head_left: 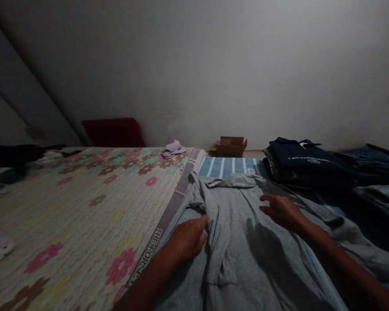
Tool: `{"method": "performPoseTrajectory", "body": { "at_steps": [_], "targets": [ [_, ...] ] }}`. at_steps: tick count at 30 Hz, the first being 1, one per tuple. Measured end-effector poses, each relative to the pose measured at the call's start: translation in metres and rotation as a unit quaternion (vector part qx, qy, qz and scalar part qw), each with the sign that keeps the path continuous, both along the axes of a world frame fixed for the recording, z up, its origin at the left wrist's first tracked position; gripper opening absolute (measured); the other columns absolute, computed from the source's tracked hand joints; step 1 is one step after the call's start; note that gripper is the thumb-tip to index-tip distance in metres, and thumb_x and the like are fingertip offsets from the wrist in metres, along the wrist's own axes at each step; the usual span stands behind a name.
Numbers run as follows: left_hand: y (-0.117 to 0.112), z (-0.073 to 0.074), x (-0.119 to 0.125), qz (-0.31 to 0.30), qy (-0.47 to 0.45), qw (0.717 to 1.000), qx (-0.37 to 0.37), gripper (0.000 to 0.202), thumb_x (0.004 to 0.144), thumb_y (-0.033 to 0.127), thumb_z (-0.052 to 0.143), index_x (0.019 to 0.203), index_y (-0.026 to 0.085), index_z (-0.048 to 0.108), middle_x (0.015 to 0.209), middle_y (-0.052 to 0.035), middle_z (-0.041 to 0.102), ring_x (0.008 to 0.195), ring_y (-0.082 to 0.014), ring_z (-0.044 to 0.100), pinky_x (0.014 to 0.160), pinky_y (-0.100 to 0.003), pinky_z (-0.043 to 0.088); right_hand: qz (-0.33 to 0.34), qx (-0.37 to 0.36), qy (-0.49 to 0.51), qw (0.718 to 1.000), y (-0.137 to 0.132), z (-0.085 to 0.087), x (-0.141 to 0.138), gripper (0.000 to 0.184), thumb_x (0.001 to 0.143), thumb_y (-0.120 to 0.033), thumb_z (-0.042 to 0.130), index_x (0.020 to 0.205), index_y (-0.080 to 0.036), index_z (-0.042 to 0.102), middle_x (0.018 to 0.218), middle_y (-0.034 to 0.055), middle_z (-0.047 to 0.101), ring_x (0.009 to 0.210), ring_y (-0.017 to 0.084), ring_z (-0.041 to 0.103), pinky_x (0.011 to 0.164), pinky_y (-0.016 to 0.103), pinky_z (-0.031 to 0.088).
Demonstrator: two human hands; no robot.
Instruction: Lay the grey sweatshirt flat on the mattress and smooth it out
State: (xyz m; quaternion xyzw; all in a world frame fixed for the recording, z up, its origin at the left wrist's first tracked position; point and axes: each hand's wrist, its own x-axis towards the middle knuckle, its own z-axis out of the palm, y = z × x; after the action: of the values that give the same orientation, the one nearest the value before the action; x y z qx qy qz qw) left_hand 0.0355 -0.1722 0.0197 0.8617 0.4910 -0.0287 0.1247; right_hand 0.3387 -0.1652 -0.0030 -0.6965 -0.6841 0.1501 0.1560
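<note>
Grey shirt [246, 242] lies spread on the bed, toward its near right side, collar pointing at the far edge. Left hand [188, 239] rests flat on a bunched fold by the shirt's left side, fingers loose, holding nothing. Right hand [280, 211] hovers just over the shirt's right shoulder area, fingers spread wide, also holding nothing.

Risks, as I judge them: the long ridge of cloth down the middle could get pressed into a crease if smoothed from one side only. The shirt's left edge lies over the floral mattress [84, 207] seam, so a tug could drag it askew. The stack of folded dark clothes [304, 166] sits near the far right; a wide sweep of the right arm might topple it. Dim light hides small wrinkles.
</note>
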Motion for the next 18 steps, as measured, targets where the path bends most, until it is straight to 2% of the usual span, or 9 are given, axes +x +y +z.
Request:
{"method": "performPoseTrajectory", "body": {
  "at_steps": [3, 5, 6, 8, 10, 13, 14, 16, 18],
  "targets": [
    [0.032, -0.004, 0.015, 0.028, 0.041, 0.998, 0.026, 0.063, 0.080, 0.010, 0.043, 0.141, 0.018, 0.031, 0.116, -0.0138, 0.062, 0.103, -0.0268, 0.059, 0.083, -0.036, 0.044, 0.036, -0.012, 0.003, 0.999, 0.047, -0.008, -0.023, 0.036, 0.082, -0.027, 0.055, 0.117, -0.019, 0.060, 0.082, 0.0056, 0.069, 0.077, 0.019, 0.064, 0.067, 0.025, 0.041],
    [0.048, -0.012, 0.022, 0.003, 0.061, 0.998, 0.030, 0.070, 0.078, 0.007, 0.042, 0.144, 0.022, 0.026, 0.114, -0.0125, 0.063, 0.101, -0.0272, 0.060, 0.082, -0.037, 0.045, 0.054, -0.016, 0.006, 0.998, 0.074, -0.015, -0.038, 0.039, 0.082, -0.026, 0.055, 0.120, -0.020, 0.059, 0.082, 0.0051, 0.069, 0.076, 0.018, 0.065, 0.068, 0.025, 0.043],
    [0.055, -0.017, 0.025, -0.016, 0.069, 0.997, 0.027, 0.070, 0.077, 0.006, 0.043, 0.142, 0.024, 0.028, 0.112, -0.0120, 0.064, 0.100, -0.0278, 0.061, 0.081, -0.038, 0.046, 0.061, -0.018, 0.007, 0.998, 0.086, -0.018, -0.045, 0.041, 0.081, -0.025, 0.056, 0.121, -0.019, 0.058, 0.084, 0.0056, 0.070, 0.078, 0.019, 0.065, 0.069, 0.025, 0.043],
    [0.066, -0.026, 0.029, -0.048, 0.078, 0.996, 0.013, 0.060, 0.073, 0.006, 0.046, 0.130, 0.024, 0.047, 0.103, -0.0112, 0.067, 0.095, -0.0290, 0.062, 0.077, -0.039, 0.047, 0.072, -0.017, 0.005, 0.997, 0.107, -0.024, -0.059, 0.047, 0.079, -0.023, 0.057, 0.126, -0.019, 0.055, 0.096, 0.0082, 0.070, 0.089, 0.020, 0.065, 0.073, 0.026, 0.044],
    [0.076, -0.032, 0.029, -0.058, 0.050, 0.997, -0.019, 0.042, 0.068, 0.006, 0.048, 0.104, 0.021, 0.063, 0.091, -0.0084, 0.069, 0.089, -0.0268, 0.064, 0.075, -0.036, 0.048, 0.078, -0.014, 0.001, 0.997, 0.127, -0.029, -0.070, 0.054, 0.077, -0.018, 0.057, 0.131, -0.019, 0.050, 0.111, 0.0103, 0.066, 0.101, 0.022, 0.061, 0.078, 0.027, 0.044],
    [0.093, -0.031, 0.019, -0.013, -0.107, 0.988, -0.108, 0.025, 0.064, 0.006, 0.048, 0.079, 0.018, 0.064, 0.074, -0.0020, 0.067, 0.073, -0.0187, 0.063, 0.066, -0.027, 0.048, 0.077, -0.022, -0.010, 0.997, 0.151, -0.037, -0.084, 0.059, 0.072, -0.012, 0.057, 0.130, -0.022, 0.051, 0.111, 0.0100, 0.066, 0.102, 0.024, 0.061, 0.077, 0.028, 0.045],
    [0.098, -0.027, 0.012, 0.018, -0.182, 0.973, -0.143, 0.022, 0.065, 0.008, 0.048, 0.077, 0.017, 0.063, 0.070, -0.0005, 0.065, 0.067, -0.0164, 0.062, 0.062, -0.026, 0.047, 0.075, -0.027, -0.013, 0.997, 0.157, -0.039, -0.088, 0.055, 0.071, -0.012, 0.057, 0.125, -0.023, 0.056, 0.106, 0.0097, 0.068, 0.098, 0.024, 0.063, 0.074, 0.028, 0.045],
    [0.111, -0.015, -0.007, 0.099, -0.330, 0.919, -0.193, 0.014, 0.066, 0.014, 0.053, 0.076, 0.016, 0.062, 0.063, 0.0015, 0.062, 0.055, -0.0137, 0.059, 0.054, -0.024, 0.046, 0.061, -0.037, -0.020, 0.997, 0.169, -0.043, -0.094, 0.039, 0.070, -0.013, 0.058, 0.108, -0.020, 0.067, 0.096, 0.0105, 0.070, 0.090, 0.024, 0.065, 0.068, 0.027, 0.045],
    [0.125, -0.001, -0.032, 0.175, -0.452, 0.855, -0.182, 0.013, 0.068, 0.023, 0.059, 0.079, 0.016, 0.062, 0.065, 0.0018, 0.062, 0.053, -0.0127, 0.058, 0.053, -0.025, 0.048, 0.035, -0.035, -0.023, 0.999, 0.180, -0.045, -0.097, 0.025, 0.072, -0.016, 0.057, 0.092, -0.017, 0.071, 0.090, 0.0126, 0.071, 0.085, 0.024, 0.066, 0.066, 0.027, 0.045]
  ]
}}
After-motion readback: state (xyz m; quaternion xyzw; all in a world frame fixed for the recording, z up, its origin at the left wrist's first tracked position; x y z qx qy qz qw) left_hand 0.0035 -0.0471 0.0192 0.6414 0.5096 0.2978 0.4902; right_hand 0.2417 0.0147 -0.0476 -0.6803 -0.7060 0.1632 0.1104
